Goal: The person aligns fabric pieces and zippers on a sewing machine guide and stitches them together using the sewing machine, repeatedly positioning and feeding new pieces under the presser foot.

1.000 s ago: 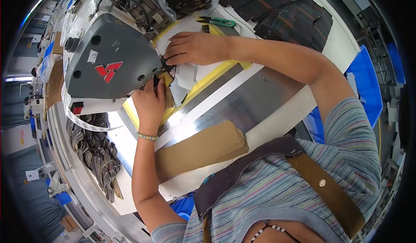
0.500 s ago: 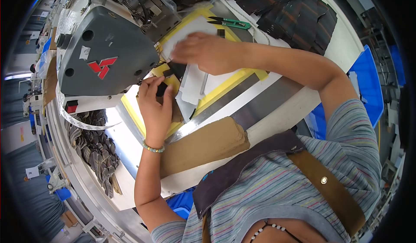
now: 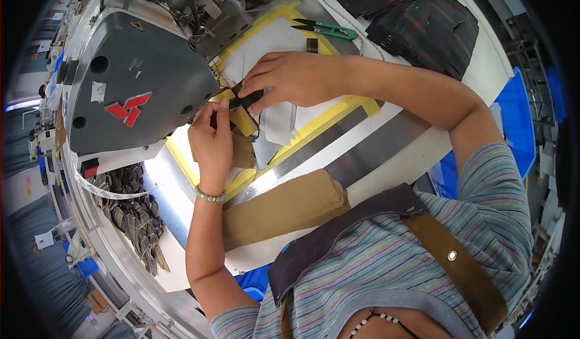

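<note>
My right hand [image 3: 291, 78] reaches in from the right, thumb and fingers pinching a small dark fabric piece [image 3: 246, 100] in front of the sewing machine [image 3: 136, 76]. Opposite it, my left hand [image 3: 211, 142] has its thumb and fingertips closed on the left end of the same dark piece. Under the fingertips lies a yellow-covered plate [image 3: 243, 122], with a brown cardboard piece [image 3: 243, 151] just below it. A grey-white template sheet [image 3: 279, 123] lies beside my right hand. The fingers partly hide the fabric.
Green-handled thread snips [image 3: 332, 31] lie at the back of the yellow-taped work surface. Dark striped fabric pieces [image 3: 423, 31] are stacked at the upper right. Bundled fabric strips [image 3: 136, 218] sit at lower left. A long cardboard block [image 3: 284, 209] lies along the front; a blue bin [image 3: 516, 127] stands right.
My right hand has come down from its raised, blurred position and now pinches the dark fabric. My left fingers have drawn together on its other end. The view has shifted slightly.
</note>
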`<action>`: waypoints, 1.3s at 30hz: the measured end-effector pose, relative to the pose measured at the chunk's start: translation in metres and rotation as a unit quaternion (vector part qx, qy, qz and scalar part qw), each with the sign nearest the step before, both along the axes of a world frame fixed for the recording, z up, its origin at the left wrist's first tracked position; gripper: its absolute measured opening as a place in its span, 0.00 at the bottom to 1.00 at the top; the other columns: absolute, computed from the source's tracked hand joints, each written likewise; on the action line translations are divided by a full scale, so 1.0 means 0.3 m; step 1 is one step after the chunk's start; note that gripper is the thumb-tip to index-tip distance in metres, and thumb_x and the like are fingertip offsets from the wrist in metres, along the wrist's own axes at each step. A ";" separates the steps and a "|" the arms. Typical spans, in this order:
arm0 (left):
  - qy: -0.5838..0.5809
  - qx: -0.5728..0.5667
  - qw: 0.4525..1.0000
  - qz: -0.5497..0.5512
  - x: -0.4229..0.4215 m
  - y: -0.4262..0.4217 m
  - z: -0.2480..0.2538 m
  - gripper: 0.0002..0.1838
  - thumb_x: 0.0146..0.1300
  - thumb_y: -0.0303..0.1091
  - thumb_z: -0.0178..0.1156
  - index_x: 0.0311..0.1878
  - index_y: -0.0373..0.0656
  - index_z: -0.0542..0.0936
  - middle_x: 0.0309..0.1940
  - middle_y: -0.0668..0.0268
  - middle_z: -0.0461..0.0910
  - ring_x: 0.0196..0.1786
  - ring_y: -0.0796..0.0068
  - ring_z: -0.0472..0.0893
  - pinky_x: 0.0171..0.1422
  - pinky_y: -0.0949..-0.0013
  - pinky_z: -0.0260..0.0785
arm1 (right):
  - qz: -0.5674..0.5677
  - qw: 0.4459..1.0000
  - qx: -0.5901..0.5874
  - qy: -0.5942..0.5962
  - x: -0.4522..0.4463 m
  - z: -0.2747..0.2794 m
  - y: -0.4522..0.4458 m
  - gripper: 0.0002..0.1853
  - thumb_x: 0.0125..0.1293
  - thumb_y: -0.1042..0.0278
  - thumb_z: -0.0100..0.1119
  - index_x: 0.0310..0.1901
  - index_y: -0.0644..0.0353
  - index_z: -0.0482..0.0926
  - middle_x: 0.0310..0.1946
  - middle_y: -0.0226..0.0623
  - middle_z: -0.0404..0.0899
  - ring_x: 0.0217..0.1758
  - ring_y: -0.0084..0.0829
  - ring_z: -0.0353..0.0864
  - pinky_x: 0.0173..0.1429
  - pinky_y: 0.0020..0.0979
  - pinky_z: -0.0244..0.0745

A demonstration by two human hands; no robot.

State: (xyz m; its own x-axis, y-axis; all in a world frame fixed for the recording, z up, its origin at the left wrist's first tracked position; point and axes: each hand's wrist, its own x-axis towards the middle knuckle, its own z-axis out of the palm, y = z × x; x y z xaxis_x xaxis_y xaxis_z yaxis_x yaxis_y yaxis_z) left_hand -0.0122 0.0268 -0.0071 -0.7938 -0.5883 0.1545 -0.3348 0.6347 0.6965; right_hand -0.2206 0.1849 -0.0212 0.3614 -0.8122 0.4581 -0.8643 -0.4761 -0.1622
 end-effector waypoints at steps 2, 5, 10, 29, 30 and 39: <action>0.032 -0.003 0.999 -0.010 0.005 -0.014 -0.028 0.19 0.78 0.40 0.62 0.35 0.33 0.80 0.26 0.57 0.77 0.26 0.66 0.70 0.35 0.63 0.64 | 0.004 1.000 -0.009 -0.006 -0.003 -0.007 0.002 0.22 0.64 0.78 0.61 0.59 0.51 0.88 0.66 0.33 0.82 0.69 0.37 0.79 0.73 0.39 0.72; -0.003 -0.002 1.000 0.003 0.004 -0.004 -0.006 0.19 0.78 0.39 0.62 0.34 0.33 0.80 0.25 0.57 0.77 0.27 0.66 0.70 0.35 0.63 0.64 | -0.031 0.999 -0.043 -0.001 0.007 -0.026 0.002 0.21 0.64 0.73 0.62 0.59 0.53 0.87 0.62 0.33 0.83 0.67 0.36 0.80 0.72 0.40 0.73; 0.005 -0.029 1.000 0.011 -0.004 0.008 -0.009 0.18 0.76 0.39 0.65 0.33 0.34 0.80 0.24 0.58 0.76 0.26 0.68 0.72 0.34 0.63 0.64 | -0.197 0.980 -0.033 -0.011 0.028 -0.018 0.013 0.18 0.67 0.63 0.65 0.57 0.55 0.86 0.53 0.34 0.85 0.58 0.35 0.85 0.59 0.40 0.80; 0.001 -0.034 0.999 0.022 -0.007 0.042 0.026 0.15 0.73 0.37 0.68 0.33 0.34 0.82 0.23 0.62 0.78 0.25 0.72 0.73 0.34 0.66 0.66 | -0.099 0.991 -0.076 0.053 -0.003 0.046 -0.018 0.14 0.67 0.70 0.62 0.53 0.55 0.86 0.56 0.29 0.86 0.64 0.31 0.82 0.66 0.35 0.77; 0.010 -0.026 0.999 0.027 -0.008 0.039 0.025 0.15 0.73 0.37 0.68 0.34 0.34 0.82 0.23 0.62 0.79 0.25 0.72 0.73 0.34 0.66 0.66 | -0.074 0.987 -0.130 0.062 0.002 0.049 -0.017 0.14 0.67 0.70 0.61 0.53 0.55 0.87 0.57 0.29 0.86 0.66 0.30 0.81 0.68 0.35 0.76; -0.003 -0.052 0.997 0.049 -0.027 0.058 0.015 0.15 0.74 0.37 0.68 0.33 0.35 0.82 0.22 0.61 0.79 0.23 0.70 0.73 0.32 0.65 0.65 | -0.046 0.999 -0.025 0.007 0.025 -0.005 -0.007 0.16 0.65 0.70 0.62 0.53 0.53 0.89 0.61 0.27 0.87 0.64 0.32 0.83 0.67 0.35 0.79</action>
